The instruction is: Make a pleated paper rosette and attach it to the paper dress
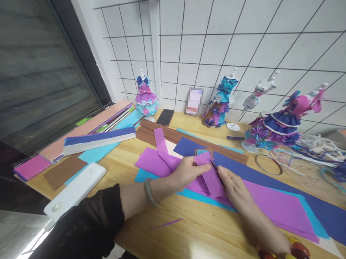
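Observation:
My left hand pinches a folded piece of purple crepe paper between thumb and fingers. My right hand grips dark scissors, whose blades meet the upper edge of that piece; the handles are hidden in my fingers. Beneath both hands lie long purple sheets, over light blue paper and a dark blue sheet. A bent purple strip sticks up left of my left hand. Closer to the table's front edge rests a thin purple sliver.
Small dress forms in paper dresses line the tiled wall, one bare form among them. A dark phone lies flat; another phone leans upright. A white device and paper stacks occupy the left. Tangled ribbons lie right.

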The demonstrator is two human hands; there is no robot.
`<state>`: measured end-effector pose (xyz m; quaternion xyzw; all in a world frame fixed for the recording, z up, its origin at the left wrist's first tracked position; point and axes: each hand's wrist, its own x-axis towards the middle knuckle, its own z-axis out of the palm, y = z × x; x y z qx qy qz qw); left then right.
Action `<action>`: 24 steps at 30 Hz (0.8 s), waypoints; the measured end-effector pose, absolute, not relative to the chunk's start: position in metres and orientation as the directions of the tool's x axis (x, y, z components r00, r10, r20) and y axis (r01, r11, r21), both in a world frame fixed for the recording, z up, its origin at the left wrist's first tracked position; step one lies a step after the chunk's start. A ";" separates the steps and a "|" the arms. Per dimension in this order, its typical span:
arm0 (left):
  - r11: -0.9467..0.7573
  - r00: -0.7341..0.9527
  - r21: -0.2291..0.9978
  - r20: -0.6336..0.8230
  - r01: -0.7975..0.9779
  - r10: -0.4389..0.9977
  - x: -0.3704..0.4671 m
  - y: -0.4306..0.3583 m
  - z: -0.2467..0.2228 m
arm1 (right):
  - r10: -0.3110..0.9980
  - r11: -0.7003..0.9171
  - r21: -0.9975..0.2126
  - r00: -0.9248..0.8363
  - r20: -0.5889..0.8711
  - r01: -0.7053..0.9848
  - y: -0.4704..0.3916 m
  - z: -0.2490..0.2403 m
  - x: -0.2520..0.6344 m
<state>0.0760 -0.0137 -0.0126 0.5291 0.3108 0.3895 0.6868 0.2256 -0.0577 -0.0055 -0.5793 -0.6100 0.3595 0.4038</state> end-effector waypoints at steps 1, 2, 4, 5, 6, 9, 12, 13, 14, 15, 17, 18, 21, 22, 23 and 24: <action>0.136 0.500 0.970 -0.018 -0.201 0.866 0.076 -0.014 -0.013 | 0.997 0.070 -0.906 0.000 0.076 0.416 -0.058 -0.005 0.226; 0.136 0.497 0.971 -0.023 -0.194 0.868 0.076 -0.014 -0.013 | 0.997 0.070 -0.907 0.000 0.077 0.415 -0.058 -0.005 0.225; 0.140 0.492 0.973 -0.033 -0.182 0.870 0.076 -0.014 -0.013 | 0.997 0.071 -0.909 -0.008 0.074 0.411 -0.057 -0.004 0.225; 0.143 0.494 0.973 -0.037 -0.179 0.868 0.076 -0.013 -0.013 | 0.997 0.071 -0.911 -0.015 0.072 0.406 -0.057 -0.004 0.225; 0.148 0.497 0.973 -0.039 -0.180 0.867 0.076 -0.013 -0.013 | 0.997 0.071 -0.913 -0.019 0.069 0.401 -0.057 -0.003 0.225; 0.153 0.508 0.971 -0.040 -0.182 0.860 0.076 -0.013 -0.013 | 0.997 0.071 -0.913 -0.031 0.064 0.401 -0.057 -0.003 0.225; 0.144 0.517 0.972 -0.028 -0.185 0.856 0.076 -0.013 -0.013 | 0.997 0.078 -0.909 -0.040 0.068 0.409 -0.057 -0.004 0.226; 0.143 0.520 0.972 -0.025 -0.188 0.854 0.076 -0.013 -0.012 | 0.997 0.077 -0.909 -0.038 0.068 0.409 -0.057 -0.004 0.225; 0.145 0.522 0.971 -0.024 -0.192 0.853 0.075 -0.013 -0.012 | 0.997 0.075 -0.909 -0.035 0.066 0.410 -0.058 -0.003 0.225; 0.147 0.521 0.969 -0.024 -0.197 0.853 0.076 -0.013 -0.011 | 0.997 0.073 -0.909 -0.028 0.067 0.411 -0.058 -0.003 0.225; 0.151 0.506 0.966 -0.024 -0.212 0.862 0.076 -0.013 -0.008 | 0.997 0.076 -0.908 -0.023 0.073 0.412 -0.058 -0.002 0.225; 0.150 0.493 0.964 -0.023 -0.220 0.870 0.076 -0.013 -0.007 | 0.997 0.079 -0.907 -0.023 0.076 0.413 -0.058 -0.002 0.224; 0.142 0.460 0.965 -0.025 -0.221 0.888 0.076 -0.013 -0.006 | 0.997 0.080 -0.908 -0.029 0.074 0.411 -0.058 -0.003 0.225; 0.135 0.456 0.968 -0.024 -0.213 0.890 0.076 -0.013 -0.006 | 0.997 0.076 -0.909 -0.029 0.070 0.410 -0.058 -0.003 0.225; 0.126 0.456 0.970 -0.019 -0.207 0.890 0.076 -0.013 -0.006 | 0.997 0.072 -0.910 -0.029 0.065 0.409 -0.058 -0.004 0.225; 0.118 0.460 0.972 -0.011 -0.205 0.888 0.076 -0.013 -0.007 | 0.998 0.069 -0.911 -0.029 0.063 0.407 -0.058 -0.005 0.225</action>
